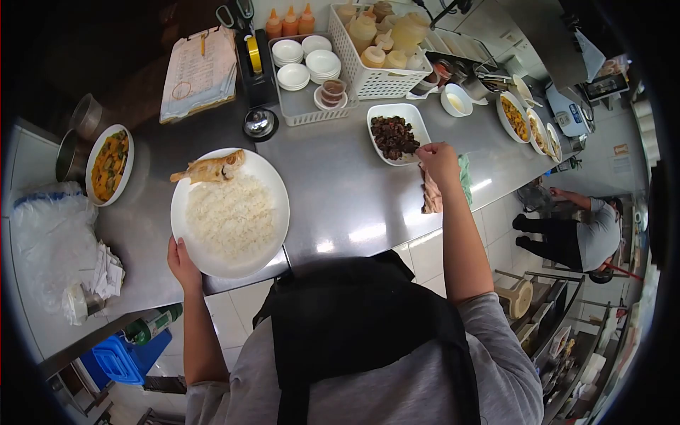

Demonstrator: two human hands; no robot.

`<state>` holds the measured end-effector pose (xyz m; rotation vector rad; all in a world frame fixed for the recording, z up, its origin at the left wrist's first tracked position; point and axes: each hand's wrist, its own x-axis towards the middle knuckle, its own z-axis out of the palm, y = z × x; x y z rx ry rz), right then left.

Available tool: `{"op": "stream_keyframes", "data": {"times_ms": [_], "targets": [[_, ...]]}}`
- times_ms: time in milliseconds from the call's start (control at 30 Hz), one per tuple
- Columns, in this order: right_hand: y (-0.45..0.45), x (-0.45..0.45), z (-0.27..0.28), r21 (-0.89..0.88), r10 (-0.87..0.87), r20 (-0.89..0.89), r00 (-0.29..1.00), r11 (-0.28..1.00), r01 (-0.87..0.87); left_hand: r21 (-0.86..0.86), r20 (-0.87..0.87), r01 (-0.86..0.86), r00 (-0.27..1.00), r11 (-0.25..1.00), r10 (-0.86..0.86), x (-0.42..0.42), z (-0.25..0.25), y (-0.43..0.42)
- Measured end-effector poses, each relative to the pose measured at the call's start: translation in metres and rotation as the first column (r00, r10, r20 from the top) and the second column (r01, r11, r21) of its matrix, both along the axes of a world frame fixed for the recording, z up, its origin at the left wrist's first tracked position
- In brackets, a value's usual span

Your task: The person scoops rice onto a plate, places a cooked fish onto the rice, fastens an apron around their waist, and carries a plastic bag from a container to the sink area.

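Observation:
A white plate with white rice and a piece of fried fish is at the left of the steel counter. My left hand grips the plate's lower left rim. My right hand is closed in a pinch at the lower right corner of a white square dish, which holds dark chopped food. What the pinched fingers hold, if anything, is too small to make out. Beneath the right wrist lie a brown cloth and a green cloth.
Behind are a tray of small white dishes, a basket of bottles, a bell and a clipboard. An orange dish and plastic bags stand left. Plates of food and another person are right.

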<state>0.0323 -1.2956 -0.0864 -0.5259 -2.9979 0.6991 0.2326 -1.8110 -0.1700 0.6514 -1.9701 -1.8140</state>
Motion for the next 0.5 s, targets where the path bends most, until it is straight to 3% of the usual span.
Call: {"op": "stream_keyframes", "data": {"times_ms": [67, 100, 167, 200, 300, 367, 433, 500], "targets": [[-0.006, 0.012, 0.025, -0.349, -0.018, 0.009, 1.000, 0.937, 0.020, -0.016, -0.005, 0.015, 1.000, 1.000, -0.015, 0.001, 0.000, -0.001], [-0.009, 0.018, 0.036, -0.349, -0.033, -0.007, 0.999, 0.937, 0.029, -0.033, -0.003, 0.021, 1.000, 0.999, -0.021, 0.001, 0.000, -0.001], [-0.022, 0.034, 0.060, -0.719, 0.047, -0.124, 0.991, 0.684, -0.123, -0.030, -0.015, 0.014, 1.000, 0.999, -0.015, 0.002, -0.002, -0.001], [-0.035, 0.047, 0.082, -0.748, 0.104, -0.219, 0.970, 0.620, -0.235, -0.026, -0.021, 0.023, 1.000, 0.999, -0.023, 0.002, -0.006, -0.004], [-0.075, 0.107, 0.174, -0.799, 0.285, -0.408, 0.868, 0.349, -0.490, 0.007, -0.037, 0.020, 0.999, 1.000, -0.019, 0.001, -0.008, -0.004], [-0.084, 0.146, 0.225, -0.716, 0.436, -0.552, 0.711, 0.190, -0.672, -0.039, -0.043, 0.045, 0.998, 0.998, -0.046, 0.002, -0.004, -0.003], [-0.079, 0.169, 0.257, -0.663, 0.599, -0.636, 0.486, -0.102, -0.742, -0.061, -0.040, 0.087, 0.995, 0.994, -0.089, 0.007, -0.020, -0.018], [-0.077, 0.176, 0.262, -0.414, 0.599, -0.783, 0.168, -0.300, -0.860, -0.028, -0.038, 0.082, 0.996, 0.996, -0.083, 0.003, -0.004, -0.004]]}}
